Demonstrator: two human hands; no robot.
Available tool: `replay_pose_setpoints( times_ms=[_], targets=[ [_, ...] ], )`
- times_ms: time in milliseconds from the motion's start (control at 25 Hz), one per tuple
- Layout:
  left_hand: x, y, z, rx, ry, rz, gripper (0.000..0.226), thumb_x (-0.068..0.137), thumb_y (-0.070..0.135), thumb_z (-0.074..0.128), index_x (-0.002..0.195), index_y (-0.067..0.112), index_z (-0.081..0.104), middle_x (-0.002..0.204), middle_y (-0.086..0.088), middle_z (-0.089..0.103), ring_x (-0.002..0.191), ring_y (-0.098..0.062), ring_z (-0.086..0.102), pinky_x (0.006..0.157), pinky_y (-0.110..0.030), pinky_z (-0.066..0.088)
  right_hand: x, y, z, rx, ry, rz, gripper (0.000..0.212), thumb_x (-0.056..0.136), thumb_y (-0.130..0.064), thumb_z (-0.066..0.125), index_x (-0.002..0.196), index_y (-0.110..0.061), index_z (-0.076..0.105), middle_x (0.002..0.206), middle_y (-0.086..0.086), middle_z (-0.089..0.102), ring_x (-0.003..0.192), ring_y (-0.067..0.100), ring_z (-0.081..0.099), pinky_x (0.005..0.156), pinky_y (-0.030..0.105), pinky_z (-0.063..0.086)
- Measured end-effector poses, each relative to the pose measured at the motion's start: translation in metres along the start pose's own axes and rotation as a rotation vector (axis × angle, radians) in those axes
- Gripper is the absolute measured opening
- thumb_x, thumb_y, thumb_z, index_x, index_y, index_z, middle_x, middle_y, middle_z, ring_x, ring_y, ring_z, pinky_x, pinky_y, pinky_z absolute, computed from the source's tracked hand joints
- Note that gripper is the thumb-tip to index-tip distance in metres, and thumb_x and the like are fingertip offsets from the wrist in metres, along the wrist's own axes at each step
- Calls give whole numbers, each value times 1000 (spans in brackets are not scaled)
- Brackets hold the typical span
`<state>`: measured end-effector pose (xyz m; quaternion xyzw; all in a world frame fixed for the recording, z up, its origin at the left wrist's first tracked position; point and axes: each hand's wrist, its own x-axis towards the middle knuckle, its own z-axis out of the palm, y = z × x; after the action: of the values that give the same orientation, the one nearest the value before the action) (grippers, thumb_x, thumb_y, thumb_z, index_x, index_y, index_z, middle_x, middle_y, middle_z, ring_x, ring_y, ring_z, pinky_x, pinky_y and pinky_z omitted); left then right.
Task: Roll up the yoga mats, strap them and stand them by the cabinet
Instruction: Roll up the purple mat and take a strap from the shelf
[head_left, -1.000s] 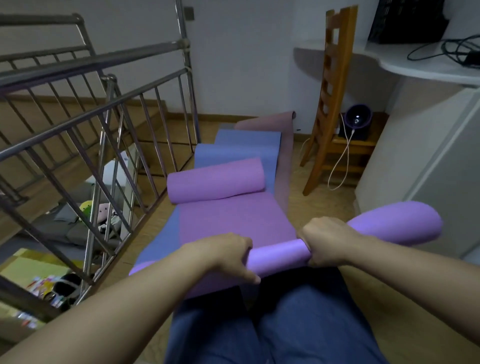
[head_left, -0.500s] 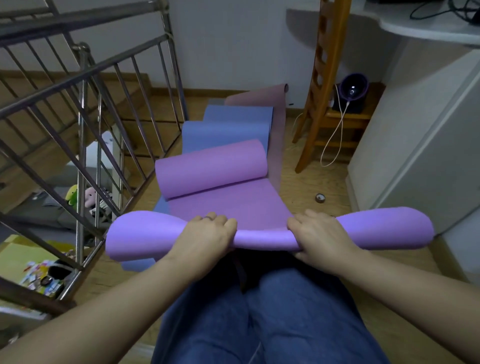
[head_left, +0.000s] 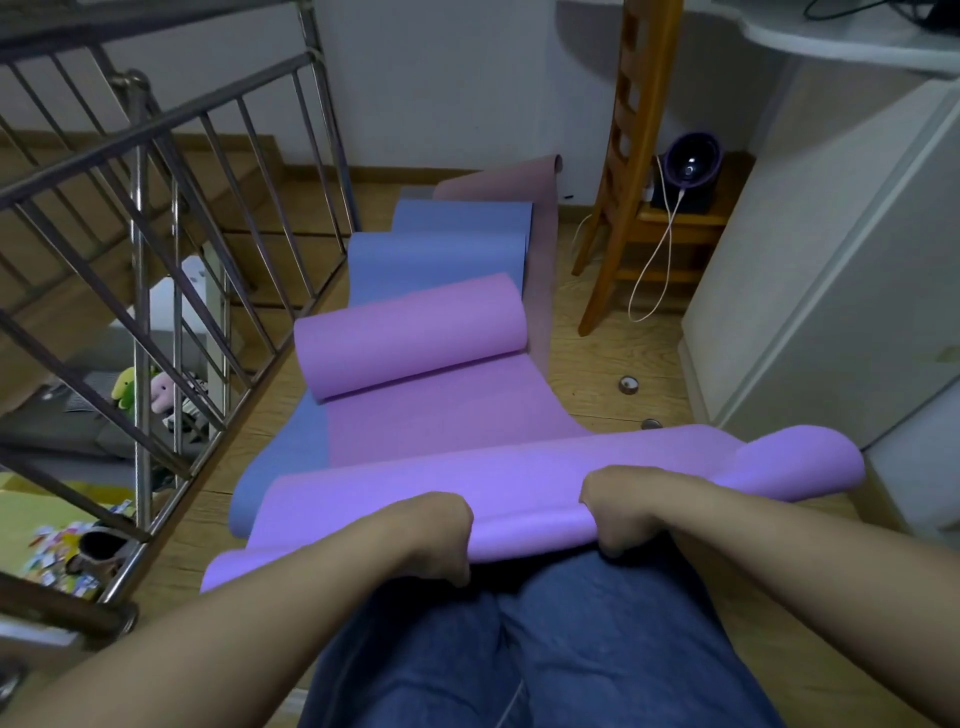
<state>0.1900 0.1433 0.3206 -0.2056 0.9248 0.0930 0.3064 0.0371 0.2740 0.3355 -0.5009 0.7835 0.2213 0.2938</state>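
1. Purple foam yoga mat (head_left: 519, 488): near end lies across the person's lap, and the rest runs away over the wooden plank floor (head_left: 613, 353).
2. The mat's long axis runs near to far. The loose near fold runs left to right, square to that axis.
3. Left hand (head_left: 436, 535) grips the fold left of centre, with its fingers curled under the edge.
4. Right hand (head_left: 628, 509) clamps the fold right of centre in the same way. The two hands are apart and about equally near the fold.
5. Judgement: the coming move is a roll pushed straight away from the body. The fold's right end bulges loose past the right hand and its left end sags to the floor, so the roll could go crooked.
6. The mat's far end sits curled in a fat roll (head_left: 410, 332), well apart from the hands.
7. The foam looks soft, matte and floppy.
8. Blue yoga mat (head_left: 436, 260) lies flat beneath it, with a mauve yoga mat (head_left: 498, 182) beneath and beyond.
9. Smooth white cabinet (head_left: 810, 260) stands right; steel stair railing (head_left: 171, 208) stands left.
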Motion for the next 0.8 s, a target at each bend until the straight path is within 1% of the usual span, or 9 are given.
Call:
replay_pose_setpoints(
  times_ms=[80,120,240,320,400,480,600,720,800],
  targets=[
    [-4,-8,4,-119,-30,51,45,78,41,70,111,14,58,110,-8,64,98,-27,60,77,-31,46,8,2,-4,40,-88,-30,18,77,-17,65,93,-14,57,92,5,58,76,23,54,63,27,43],
    [-10,-12,8,-133,17,79,45,80,45,68,112,15,54,111,-8,63,100,-28,58,77,-32,44,11,2,-6,52,-121,-35,19,76,-17,67,92,-14,57,92,5,57,77,24,54,62,26,42],
    [-28,-6,27,63,267,97,45,90,45,54,123,18,40,123,-7,53,112,-29,49,83,-36,41,13,0,-10,44,-182,-42,24,76,-17,68,98,-11,62,94,4,57,79,22,54,55,25,40],
    [-30,8,37,171,360,25,44,93,40,49,128,17,35,125,-8,48,114,-30,48,86,-38,40,13,0,-12,32,-191,-44,33,76,-17,68,107,-7,65,95,4,57,80,22,54,57,24,40],
    [-24,16,34,199,364,-38,40,93,33,48,127,14,36,123,-10,52,111,-30,53,84,-37,40,15,1,-11,37,-185,-50,33,76,-17,68,107,-7,65,95,4,57,80,21,53,60,24,41],
    [-17,13,25,170,337,-37,36,90,29,51,122,14,42,118,-10,59,106,-32,58,79,-37,44,15,2,-8,52,-160,-67,21,76,-17,68,95,-10,62,92,4,56,79,22,53,57,24,40],
    [-11,7,15,119,265,-8,32,87,30,54,117,18,51,116,-9,62,105,-31,60,80,-37,46,5,7,-2,22,7,-65,17,75,-24,69,81,-16,54,88,4,56,78,23,54,57,25,38],
    [-6,2,-3,-11,121,19,30,84,27,58,113,19,59,115,-8,64,101,-28,61,75,-30,44,-14,26,7,-118,330,23,32,76,-30,63,106,-20,54,110,2,57,102,23,56,68,25,33],
    [-1,-2,-14,-71,13,59,29,80,22,63,109,17,62,110,-9,66,96,-28,61,71,-26,43,-22,34,14,-165,441,63,32,78,-30,60,108,-20,53,115,1,58,108,24,55,70,27,31]
  ],
)
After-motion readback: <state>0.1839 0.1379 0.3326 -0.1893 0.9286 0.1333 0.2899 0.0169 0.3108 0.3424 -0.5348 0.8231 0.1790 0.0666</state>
